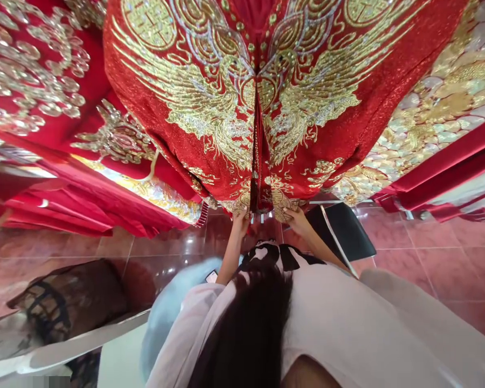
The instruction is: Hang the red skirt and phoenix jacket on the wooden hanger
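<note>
A red embroidered jacket (210,124) hangs spread in front of me, with gold and silver birds on both front panels. The front opening runs down its middle, and a dark zipper or trim shows along it. My left hand (240,220) is closed on the bottom corner of the left panel, at a round gold patch. At the matching gold patch on the other panel, my right hand (296,220) grips the lower edge. A narrow gap separates the two panels between my hands. Some fingertips are hidden behind the cloth.
More red cloth with clear beads (36,64) hangs on the left, and a gold-and-pearl garment (436,102) on the right. A black seat or panel (341,231) stands by my right arm. Behind on the left are a brown cushion (81,302) and white chair frame (84,337). Red tiles (436,264) cover the floor.
</note>
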The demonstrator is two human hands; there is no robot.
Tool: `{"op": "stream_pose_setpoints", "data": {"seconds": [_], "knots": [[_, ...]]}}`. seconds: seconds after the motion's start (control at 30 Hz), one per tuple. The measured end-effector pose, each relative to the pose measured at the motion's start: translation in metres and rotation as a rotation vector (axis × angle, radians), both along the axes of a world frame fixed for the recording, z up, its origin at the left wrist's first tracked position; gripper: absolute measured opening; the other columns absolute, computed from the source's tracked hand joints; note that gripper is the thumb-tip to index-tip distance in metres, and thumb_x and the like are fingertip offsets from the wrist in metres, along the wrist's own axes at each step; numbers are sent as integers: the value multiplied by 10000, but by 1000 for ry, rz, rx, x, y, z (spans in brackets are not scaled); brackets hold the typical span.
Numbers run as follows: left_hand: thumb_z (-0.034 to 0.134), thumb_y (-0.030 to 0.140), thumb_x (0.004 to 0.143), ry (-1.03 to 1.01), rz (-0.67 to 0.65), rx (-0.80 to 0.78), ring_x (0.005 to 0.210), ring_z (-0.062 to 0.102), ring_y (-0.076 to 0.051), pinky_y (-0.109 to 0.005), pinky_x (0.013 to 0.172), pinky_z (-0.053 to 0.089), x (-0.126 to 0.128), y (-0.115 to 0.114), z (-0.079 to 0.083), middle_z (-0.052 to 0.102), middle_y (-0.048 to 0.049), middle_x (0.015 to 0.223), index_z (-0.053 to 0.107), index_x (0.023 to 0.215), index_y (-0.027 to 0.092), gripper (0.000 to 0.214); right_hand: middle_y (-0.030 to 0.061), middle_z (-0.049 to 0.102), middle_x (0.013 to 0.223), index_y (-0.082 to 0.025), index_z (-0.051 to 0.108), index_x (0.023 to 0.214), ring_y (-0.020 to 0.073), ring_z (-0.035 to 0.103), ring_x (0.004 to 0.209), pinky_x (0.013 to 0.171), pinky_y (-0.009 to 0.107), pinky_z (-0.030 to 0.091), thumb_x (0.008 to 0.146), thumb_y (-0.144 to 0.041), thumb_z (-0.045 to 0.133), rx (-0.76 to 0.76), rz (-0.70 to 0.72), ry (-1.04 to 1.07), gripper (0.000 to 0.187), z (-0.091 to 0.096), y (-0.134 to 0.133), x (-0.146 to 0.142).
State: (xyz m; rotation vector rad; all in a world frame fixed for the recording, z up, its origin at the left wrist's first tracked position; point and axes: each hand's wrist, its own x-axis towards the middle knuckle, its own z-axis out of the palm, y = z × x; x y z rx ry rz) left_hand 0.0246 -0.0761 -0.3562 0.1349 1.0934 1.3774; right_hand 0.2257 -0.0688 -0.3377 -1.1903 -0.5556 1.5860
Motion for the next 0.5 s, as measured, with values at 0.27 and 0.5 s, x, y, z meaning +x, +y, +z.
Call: {"op": "stream_pose_setpoints", "data": {"seconds": [0.27, 0.5], "knots": [[750, 234, 641, -39, -74, 36, 508, 480, -62, -182, 474, 362, 29, -11, 23, 541, 26, 643, 531, 703, 159, 240, -38, 594, 660, -170, 523, 784, 86, 546, 589, 546, 193, 446, 547, -182, 648, -27, -129, -17, 268, 11, -7, -20], [772, 290, 650, -17, -88, 60, 529, 480, -70, -212, 530, 383, 45, -14, 39, 554, 20, 663, 569, 740, 149, 263, -33, 579, 640, -153, 533, 740, 62, 496, 533, 479, 181, 405, 516, -228, 765, -2, -34, 45, 331, 40, -6, -31]]}}
